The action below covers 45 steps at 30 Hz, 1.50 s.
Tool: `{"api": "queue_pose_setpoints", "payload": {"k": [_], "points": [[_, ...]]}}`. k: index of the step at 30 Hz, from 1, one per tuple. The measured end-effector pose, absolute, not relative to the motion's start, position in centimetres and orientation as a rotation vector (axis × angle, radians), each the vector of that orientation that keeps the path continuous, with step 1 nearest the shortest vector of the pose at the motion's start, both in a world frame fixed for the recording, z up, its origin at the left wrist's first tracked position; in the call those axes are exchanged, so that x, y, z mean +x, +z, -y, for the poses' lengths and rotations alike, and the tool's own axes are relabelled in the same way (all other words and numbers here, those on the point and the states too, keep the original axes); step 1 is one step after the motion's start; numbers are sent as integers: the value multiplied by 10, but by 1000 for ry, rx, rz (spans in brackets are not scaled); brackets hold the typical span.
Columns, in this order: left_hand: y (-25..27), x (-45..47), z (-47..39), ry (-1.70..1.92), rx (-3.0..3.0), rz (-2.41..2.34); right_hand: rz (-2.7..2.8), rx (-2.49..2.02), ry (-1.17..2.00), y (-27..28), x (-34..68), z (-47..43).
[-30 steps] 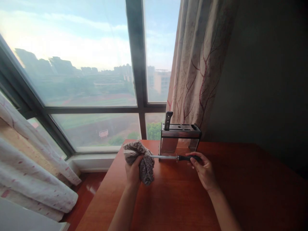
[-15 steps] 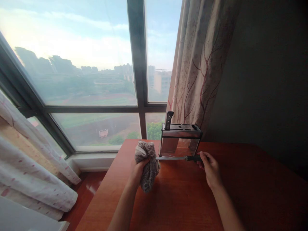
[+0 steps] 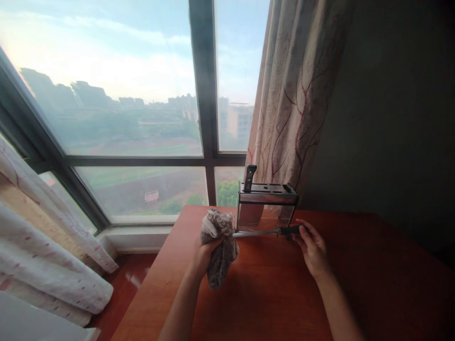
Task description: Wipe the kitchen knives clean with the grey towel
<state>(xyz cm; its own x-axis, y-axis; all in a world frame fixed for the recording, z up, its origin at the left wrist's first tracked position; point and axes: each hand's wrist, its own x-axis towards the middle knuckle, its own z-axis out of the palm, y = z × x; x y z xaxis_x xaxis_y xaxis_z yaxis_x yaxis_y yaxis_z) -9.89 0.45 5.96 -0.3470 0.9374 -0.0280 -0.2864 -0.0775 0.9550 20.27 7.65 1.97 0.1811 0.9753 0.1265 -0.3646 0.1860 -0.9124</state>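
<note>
My left hand (image 3: pixel 205 253) is closed round a bunched grey-brown cloth (image 3: pixel 219 263). Out of the cloth's right side runs the thin metal rod of a honing steel (image 3: pixel 258 233); its tip is hidden in the folds. At the other end my right hand (image 3: pixel 313 247) holds the black handle between thumb and fingers, with the rod nearly level above the table. Just behind it stands a knife block (image 3: pixel 268 195) with a metal top and see-through sides. One knife with a black riveted handle (image 3: pixel 250 178) sticks up from its left slot.
The reddish-brown wooden table (image 3: pixel 249 303) has its left edge beside the floor. Behind it is a large window (image 3: pixel 142 118) with dark frames. A patterned curtain (image 3: pixel 295 94) hangs behind the block, and another curtain (image 3: pixel 53 270) hangs at the left.
Both hands, the cloth and the honing steel have shifted slightly to the right. The right hand's fingers have shifted on the handle and are a little more spread. The knife block stays put.
</note>
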Motion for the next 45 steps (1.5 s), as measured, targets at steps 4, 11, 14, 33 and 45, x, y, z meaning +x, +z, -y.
{"api": "queue_pose_setpoints", "payload": {"k": [4,11,14,33,45], "points": [[63,-97,1,1556,823,-1159,869,-1079,998,10,208,-84],[58,-86,13,1424,435,-1037,906,-1279,1045,3,205,-83],[56,-84,16,1364,297,-940,910,-1270,1071,3,204,-82],[51,-100,-10,1612,1251,-1797,940,-1031,963,13,207,-81],[63,-91,0,1563,321,-873,1161,-1379,1212,15,187,-67]]}}
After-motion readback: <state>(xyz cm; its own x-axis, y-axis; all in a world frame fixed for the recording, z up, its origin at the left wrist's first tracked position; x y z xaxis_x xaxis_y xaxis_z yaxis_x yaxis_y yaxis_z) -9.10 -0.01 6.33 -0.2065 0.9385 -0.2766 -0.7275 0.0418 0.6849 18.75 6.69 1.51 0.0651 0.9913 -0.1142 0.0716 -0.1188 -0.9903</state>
